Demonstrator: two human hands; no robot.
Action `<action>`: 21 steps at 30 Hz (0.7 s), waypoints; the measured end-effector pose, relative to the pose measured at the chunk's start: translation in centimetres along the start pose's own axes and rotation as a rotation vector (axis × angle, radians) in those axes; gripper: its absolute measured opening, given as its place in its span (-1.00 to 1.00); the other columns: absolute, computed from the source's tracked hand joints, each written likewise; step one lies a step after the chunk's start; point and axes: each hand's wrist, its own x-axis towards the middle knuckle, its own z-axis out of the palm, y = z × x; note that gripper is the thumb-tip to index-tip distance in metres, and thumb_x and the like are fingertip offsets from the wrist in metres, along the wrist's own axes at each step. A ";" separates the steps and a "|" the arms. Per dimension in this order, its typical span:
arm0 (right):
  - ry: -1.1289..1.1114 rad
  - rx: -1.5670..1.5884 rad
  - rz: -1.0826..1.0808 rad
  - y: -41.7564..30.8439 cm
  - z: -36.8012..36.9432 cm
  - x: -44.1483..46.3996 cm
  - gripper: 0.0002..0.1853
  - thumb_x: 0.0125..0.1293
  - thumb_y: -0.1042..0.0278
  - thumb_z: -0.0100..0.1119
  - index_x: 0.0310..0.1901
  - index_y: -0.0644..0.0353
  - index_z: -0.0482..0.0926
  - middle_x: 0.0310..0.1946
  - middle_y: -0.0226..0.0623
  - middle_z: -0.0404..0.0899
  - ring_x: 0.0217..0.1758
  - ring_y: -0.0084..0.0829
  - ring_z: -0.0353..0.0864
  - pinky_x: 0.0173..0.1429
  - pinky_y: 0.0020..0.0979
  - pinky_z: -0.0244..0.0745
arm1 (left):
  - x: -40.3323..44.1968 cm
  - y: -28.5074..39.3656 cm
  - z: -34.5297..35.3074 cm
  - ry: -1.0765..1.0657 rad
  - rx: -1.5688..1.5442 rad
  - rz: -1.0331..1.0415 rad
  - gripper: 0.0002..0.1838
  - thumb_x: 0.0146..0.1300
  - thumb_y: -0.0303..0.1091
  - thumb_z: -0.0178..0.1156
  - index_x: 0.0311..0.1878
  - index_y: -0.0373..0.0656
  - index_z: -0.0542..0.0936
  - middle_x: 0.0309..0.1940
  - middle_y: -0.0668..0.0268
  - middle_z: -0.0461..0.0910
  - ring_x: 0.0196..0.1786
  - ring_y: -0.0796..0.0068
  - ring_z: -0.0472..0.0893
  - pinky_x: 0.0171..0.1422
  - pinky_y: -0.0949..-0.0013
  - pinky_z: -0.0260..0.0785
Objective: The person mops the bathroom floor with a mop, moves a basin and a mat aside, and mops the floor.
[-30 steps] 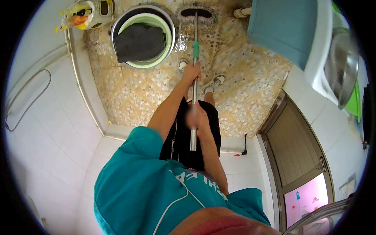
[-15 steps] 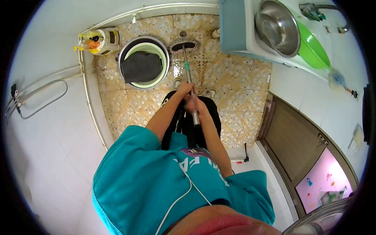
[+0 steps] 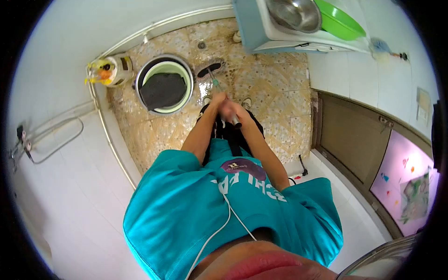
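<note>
A mop with a dark oval plate and a greyish fringed head (image 3: pixel 209 70) rests on the wet tiled floor in front of my shoes. Its pole, silver with a green section (image 3: pixel 216 84), rises back toward my body. My left hand (image 3: pixel 218 99) is closed around the pole, farther down it. Just behind, my right hand (image 3: pixel 230 111) grips the upper part, slightly blurred. The pole's dark end sticks out past my right hand. To the left of the mop stands a large metal basin (image 3: pixel 190 74) with a pale green basin inside, a dark grey cloth (image 3: pixel 163 91) lying across it.
A floor drain (image 3: pixel 201 44) lies beyond the mop. A white bucket (image 3: pixel 119 70) holding bottles stands by the left wall. At upper right, a blue-sided cabinet (image 3: pixel 249 25) carries a steel bowl (image 3: pixel 296 14) and a green basin (image 3: pixel 340 21). A brown door (image 3: pixel 352 135) is at right.
The mop head has come back from near the drain, closer to my feet. Its pole looks steeper and shorter in view. Both hands keep their hold, and the whole view has shifted.
</note>
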 end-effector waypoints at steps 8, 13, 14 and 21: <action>0.168 0.149 -0.290 -1.1 -2.4 -6.3 -0.86 0.30 0.31 -0.02 -0.24 0.14 0.50 -0.37 -0.34 0.54 -0.44 -0.56 0.53 -0.38 -0.49 0.50 | 4.2 -2.9 6.4 -0.172 -0.367 -0.444 -0.74 0.28 -0.23 -0.05 -0.18 -0.23 0.47 -0.22 0.21 0.53 -0.25 0.34 0.48 -0.13 0.32 0.35; 0.210 0.724 -0.375 -7.0 -1.5 -14.3 -0.69 0.24 0.36 0.04 -0.01 0.29 0.44 -0.26 -0.23 0.47 -0.35 -0.45 0.51 -0.29 -0.52 0.47 | 1.5 3.2 13.3 -0.352 -0.262 -0.177 -0.81 0.29 -0.28 -0.09 -0.37 -0.17 0.40 -0.29 0.18 0.48 -0.42 0.34 0.36 -0.24 0.30 0.32; 0.040 0.646 -0.379 -8.1 -3.8 -14.6 -0.68 0.18 0.41 0.11 -0.03 0.30 0.42 -0.28 -0.20 0.45 -0.36 -0.46 0.50 -0.30 -0.53 0.47 | 3.2 2.2 14.9 -0.392 -0.581 -0.295 -0.81 0.29 -0.30 -0.09 -0.41 -0.13 0.38 -0.38 0.20 0.48 -0.52 0.39 0.32 -0.38 0.35 0.32; 0.135 0.497 -0.532 -15.7 -10.9 -23.7 -0.71 0.25 0.23 0.09 -0.10 0.24 0.46 -0.50 -0.28 0.42 -0.51 -0.45 0.43 -0.39 -0.46 0.43 | -2.1 11.0 30.7 -0.399 -0.522 -0.338 -0.68 0.36 -0.23 -0.27 -0.51 -0.01 0.35 -0.79 0.48 0.04 -0.83 0.59 0.00 -0.82 0.53 -0.20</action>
